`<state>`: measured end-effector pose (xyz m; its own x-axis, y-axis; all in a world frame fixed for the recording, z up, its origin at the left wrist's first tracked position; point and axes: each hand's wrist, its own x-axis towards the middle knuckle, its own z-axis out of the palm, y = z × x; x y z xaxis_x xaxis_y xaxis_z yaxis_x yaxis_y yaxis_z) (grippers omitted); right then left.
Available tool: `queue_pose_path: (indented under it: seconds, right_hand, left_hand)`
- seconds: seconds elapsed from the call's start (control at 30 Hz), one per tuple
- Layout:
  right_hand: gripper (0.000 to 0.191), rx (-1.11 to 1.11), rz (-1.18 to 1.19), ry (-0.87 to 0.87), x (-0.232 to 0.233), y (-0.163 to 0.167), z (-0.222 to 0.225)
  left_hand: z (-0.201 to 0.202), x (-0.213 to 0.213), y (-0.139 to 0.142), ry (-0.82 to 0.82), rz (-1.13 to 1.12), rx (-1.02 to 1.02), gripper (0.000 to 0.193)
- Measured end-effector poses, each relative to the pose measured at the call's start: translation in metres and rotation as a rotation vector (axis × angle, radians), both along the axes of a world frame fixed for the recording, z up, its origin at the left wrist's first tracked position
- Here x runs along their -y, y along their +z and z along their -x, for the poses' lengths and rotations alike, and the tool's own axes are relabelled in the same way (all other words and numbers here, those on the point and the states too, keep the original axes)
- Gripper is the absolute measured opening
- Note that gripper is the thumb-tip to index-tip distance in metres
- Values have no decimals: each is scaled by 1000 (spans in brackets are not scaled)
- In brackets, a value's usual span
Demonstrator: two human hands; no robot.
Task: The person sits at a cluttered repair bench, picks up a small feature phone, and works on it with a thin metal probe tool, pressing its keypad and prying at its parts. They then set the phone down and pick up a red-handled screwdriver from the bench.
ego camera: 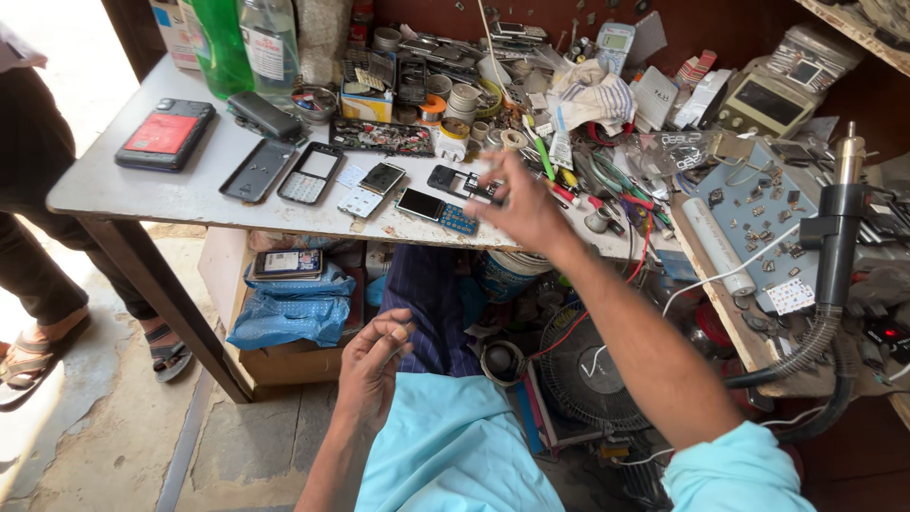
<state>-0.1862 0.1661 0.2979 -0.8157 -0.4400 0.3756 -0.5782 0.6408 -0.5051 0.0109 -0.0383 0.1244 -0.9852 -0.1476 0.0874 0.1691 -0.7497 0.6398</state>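
My right hand (521,204) reaches, fingers spread and empty, over the phone board (464,185) near the bench (142,185) edge, my left hand (372,365) pinching something small I can't identify; I judge a careless sweep could knock parts floorward.

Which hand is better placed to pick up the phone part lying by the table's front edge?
Probably the right hand: it is stretched over the table, blurred, just above the phone part. The left hand is low, near the lap, fingers curled.
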Motion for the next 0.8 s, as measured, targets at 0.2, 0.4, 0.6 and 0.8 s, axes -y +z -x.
queue_pose_path:
  seconds: [0.2, 0.4, 0.6, 0.8]
  right_hand:
    - [91, 97, -42, 62, 15, -8, -22]
    - [85, 106, 4, 16, 18, -13, -29]
    - [75, -76, 101, -64, 18, -17, -82]
    - [67, -74, 198, -65, 11, -44, -159]
  left_hand:
    - [13, 0, 13, 20, -3, -39, 9]
    - [31, -5, 29, 43, -2, -43, 6]
    - [37, -21, 51, 22, 14, -108, 5]
    - [18, -37, 33, -68, -124, -186, 12]
